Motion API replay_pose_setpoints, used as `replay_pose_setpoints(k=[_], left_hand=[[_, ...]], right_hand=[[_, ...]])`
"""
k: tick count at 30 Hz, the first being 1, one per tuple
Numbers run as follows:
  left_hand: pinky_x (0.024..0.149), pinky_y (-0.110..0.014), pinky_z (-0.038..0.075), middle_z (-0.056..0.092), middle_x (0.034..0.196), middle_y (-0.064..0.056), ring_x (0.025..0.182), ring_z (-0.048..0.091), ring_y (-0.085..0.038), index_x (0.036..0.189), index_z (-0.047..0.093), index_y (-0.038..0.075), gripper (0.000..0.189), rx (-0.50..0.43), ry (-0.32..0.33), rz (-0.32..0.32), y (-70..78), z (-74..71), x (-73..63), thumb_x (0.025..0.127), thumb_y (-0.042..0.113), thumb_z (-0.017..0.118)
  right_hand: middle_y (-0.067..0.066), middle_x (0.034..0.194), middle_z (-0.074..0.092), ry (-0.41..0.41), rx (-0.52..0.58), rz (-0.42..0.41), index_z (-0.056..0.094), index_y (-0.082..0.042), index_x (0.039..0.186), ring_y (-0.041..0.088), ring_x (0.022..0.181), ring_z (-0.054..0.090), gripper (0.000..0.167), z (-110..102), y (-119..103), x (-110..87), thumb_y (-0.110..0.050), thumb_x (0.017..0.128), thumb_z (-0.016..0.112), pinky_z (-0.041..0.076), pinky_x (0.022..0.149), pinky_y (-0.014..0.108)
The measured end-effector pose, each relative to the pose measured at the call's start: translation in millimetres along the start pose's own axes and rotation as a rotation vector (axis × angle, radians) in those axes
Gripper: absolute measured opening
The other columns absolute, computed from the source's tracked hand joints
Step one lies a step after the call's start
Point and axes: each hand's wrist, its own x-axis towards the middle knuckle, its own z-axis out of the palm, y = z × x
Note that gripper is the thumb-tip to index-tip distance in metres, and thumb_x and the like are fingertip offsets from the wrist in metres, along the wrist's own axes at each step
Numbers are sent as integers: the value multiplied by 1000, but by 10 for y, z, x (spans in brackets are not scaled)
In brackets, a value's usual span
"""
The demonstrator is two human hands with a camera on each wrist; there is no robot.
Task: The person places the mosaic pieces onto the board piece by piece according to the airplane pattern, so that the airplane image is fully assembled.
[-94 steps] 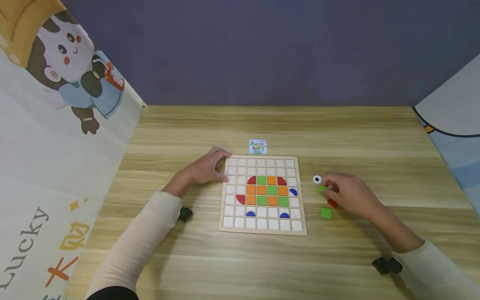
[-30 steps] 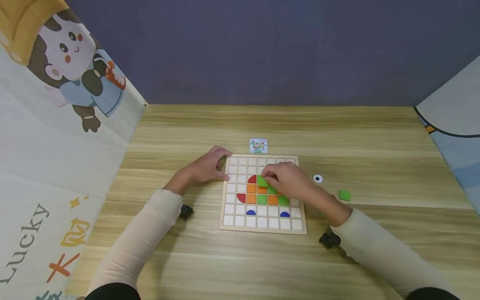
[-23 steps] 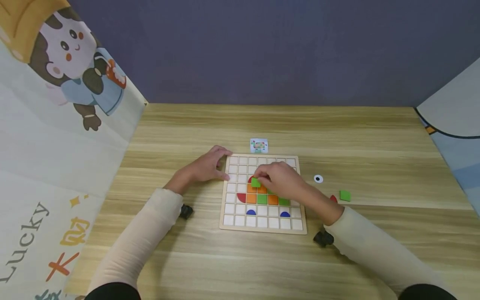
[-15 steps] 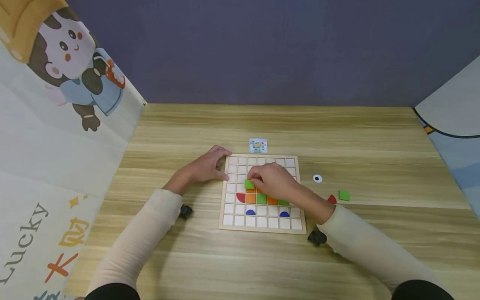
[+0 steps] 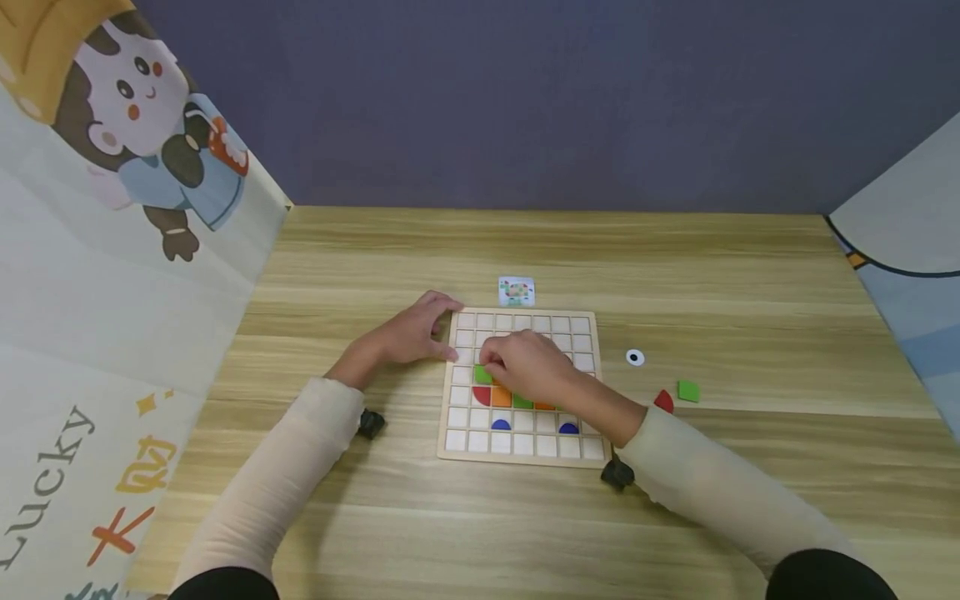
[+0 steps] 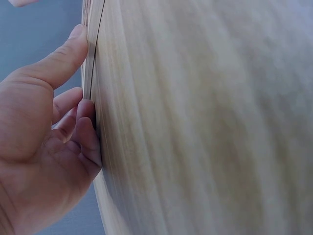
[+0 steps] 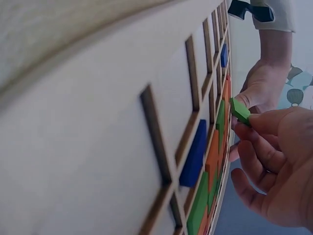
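My right hand [image 5: 532,367] pinches a green square tile [image 5: 483,375] between thumb and fingertips, close over the left part of the wooden grid board [image 5: 525,461]. In the right wrist view the same green tile [image 7: 240,111] is tilted above the board. A red quarter-round tile [image 5: 482,396] lies in the cell just below it. Orange tiles [image 5: 501,396] and green ones fill cells in the middle, partly hidden by the right hand. Two blue half-round tiles [image 5: 501,424] sit lower down. My left hand [image 5: 412,333] touches the board's left edge, thumb and index finger spread apart.
A small pattern card [image 5: 517,292] lies behind the board. On the table to the right are a round eye piece [image 5: 635,357], a red quarter-round piece [image 5: 663,402] and a loose green square [image 5: 688,391]. A dark wall rises behind the table.
The right hand picked up a green tile right of the board, carried it leftward over the pattern, and now has it above the red quarter-round tile. The left hand has stayed put.
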Motion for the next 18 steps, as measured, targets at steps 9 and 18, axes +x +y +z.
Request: replay_pose_setpoints(k=[9,18], left_hand=[[98,-41,48,35,154,-9,110,53,-25,154,39,12,84,5,-2,7,7,17,11,86,33,83],[98,-40,48,36,152,-7,109,52,-24,153,40,12,81,4,-2,3,14,49,7,87,32,82]], right_hand=[[-11,72,67,14,-55,-11,75,-20,94,8,69,54,7,49,-38,-1,-19,96,68,48,66,24],[-7,85,68,32,-58,-12,74,-20,91,8,75,57,4,89,-41,-36,-20,94,71,50,67,26]])
